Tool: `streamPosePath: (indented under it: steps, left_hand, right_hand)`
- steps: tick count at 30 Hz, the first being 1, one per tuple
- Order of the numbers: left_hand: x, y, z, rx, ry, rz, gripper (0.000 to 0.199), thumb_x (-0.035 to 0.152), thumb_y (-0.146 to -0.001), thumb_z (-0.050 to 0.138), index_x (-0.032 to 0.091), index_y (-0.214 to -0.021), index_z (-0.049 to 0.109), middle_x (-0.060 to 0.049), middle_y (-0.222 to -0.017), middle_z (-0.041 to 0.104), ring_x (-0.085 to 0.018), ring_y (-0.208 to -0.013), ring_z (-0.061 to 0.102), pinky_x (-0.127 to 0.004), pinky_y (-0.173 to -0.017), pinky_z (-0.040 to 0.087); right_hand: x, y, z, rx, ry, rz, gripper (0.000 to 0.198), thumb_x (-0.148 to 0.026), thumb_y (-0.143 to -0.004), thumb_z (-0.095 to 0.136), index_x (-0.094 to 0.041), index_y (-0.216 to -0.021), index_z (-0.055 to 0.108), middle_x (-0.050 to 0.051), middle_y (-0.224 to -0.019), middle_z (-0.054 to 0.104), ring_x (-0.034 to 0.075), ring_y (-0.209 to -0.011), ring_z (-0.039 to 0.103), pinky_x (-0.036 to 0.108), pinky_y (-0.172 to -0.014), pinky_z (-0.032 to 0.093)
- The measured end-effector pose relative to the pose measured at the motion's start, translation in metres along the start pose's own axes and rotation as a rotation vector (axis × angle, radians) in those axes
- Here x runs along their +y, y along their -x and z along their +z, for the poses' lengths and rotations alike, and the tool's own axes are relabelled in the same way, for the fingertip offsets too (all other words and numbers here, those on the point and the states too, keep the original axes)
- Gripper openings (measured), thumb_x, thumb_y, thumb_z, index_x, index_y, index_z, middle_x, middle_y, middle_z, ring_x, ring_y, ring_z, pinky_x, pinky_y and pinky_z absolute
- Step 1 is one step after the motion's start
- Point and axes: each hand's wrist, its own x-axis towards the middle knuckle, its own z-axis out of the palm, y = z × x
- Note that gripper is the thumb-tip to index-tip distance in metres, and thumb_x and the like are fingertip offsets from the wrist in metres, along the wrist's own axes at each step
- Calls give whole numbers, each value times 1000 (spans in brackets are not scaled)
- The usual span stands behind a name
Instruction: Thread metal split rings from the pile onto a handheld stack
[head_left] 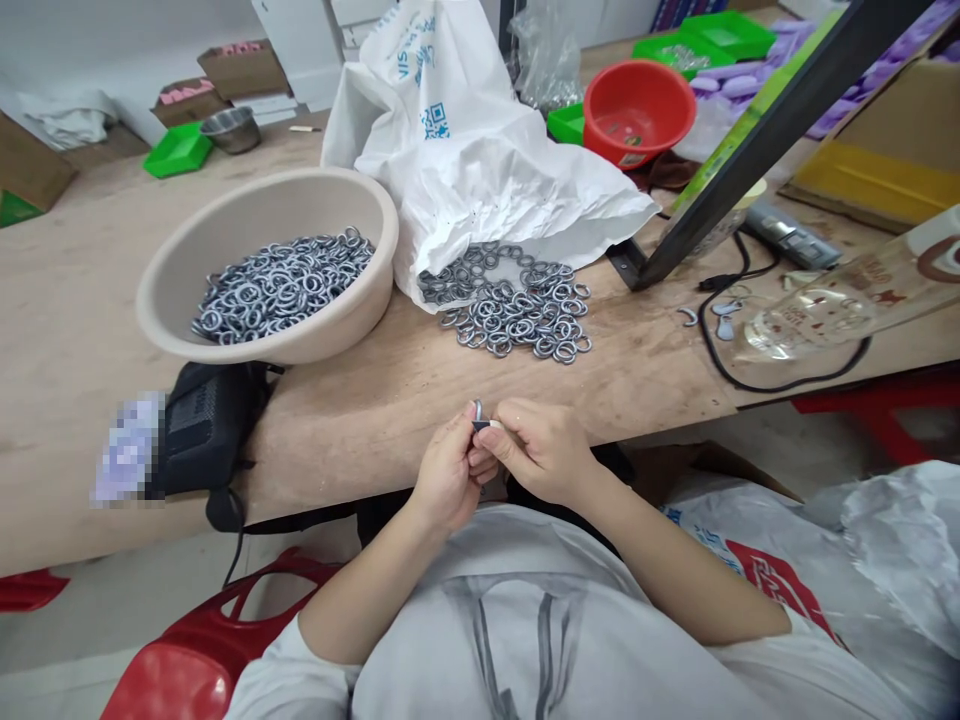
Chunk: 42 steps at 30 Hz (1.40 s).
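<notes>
At the front edge of the table, my left hand [450, 465] pinches a grey ring [478, 408] between thumb and fingers. My right hand [546, 450] meets it from the right, closed on a small dark flat piece [481, 425] that looks like a blade, lying just below the ring. Its other end is hidden in the fingers. Beyond my hands, a pile of grey rings [525, 318] spills from the mouth of a white sack [487, 170]. To the left, a large beige basin [169, 330] holds many more such rings.
A black pouch [214, 425] lies before the basin. On the right are a slanted dark metal post [750, 150], a black cable [709, 345], a clear bottle [825, 310] and a grey cutter-like tool [795, 237]. Behind stands a red bowl [637, 110]. A red stool [180, 670] is below left.
</notes>
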Motion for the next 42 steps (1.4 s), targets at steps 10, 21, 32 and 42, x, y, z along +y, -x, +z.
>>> streamPosePath:
  steps: [10,21,32,42]
  left_hand:
    - [5,2,-13,-47,33,18,53,52,-81,71,19,-60,35,8,-49,25,-5,-44,18,-17,-42,21]
    - [13,20,-32,-136,-41,63,48,49,-86,65,16,-57,47,5,-46,36,-6,-42,31,-20,-45,32]
    - [34,12,-54,50,40,135,31,31,-72,82,13,-95,72,-4,-81,68,-8,-64,59,-19,-59,54]
    - [12,-9,-35,90,-123,287,46,61,-75,72,16,-78,60,3,-66,52,-8,-57,46,-19,-52,42]
  right_hand:
    - [-3,-8,8,-127,-49,8,44,-45,-99,43,-21,-63,42,-1,-60,48,12,-56,40,28,-57,25]
    - [32,-85,14,-34,325,387,50,-58,-98,38,-21,-69,56,2,-62,57,18,-62,50,29,-58,23]
    - [39,-142,25,-175,561,181,20,-23,-92,53,-18,-98,71,11,-104,68,23,-89,63,30,-66,35]
    - [-15,-40,35,-67,-962,580,41,-58,-74,74,-23,-84,55,-5,-63,58,14,-52,55,29,-53,48]
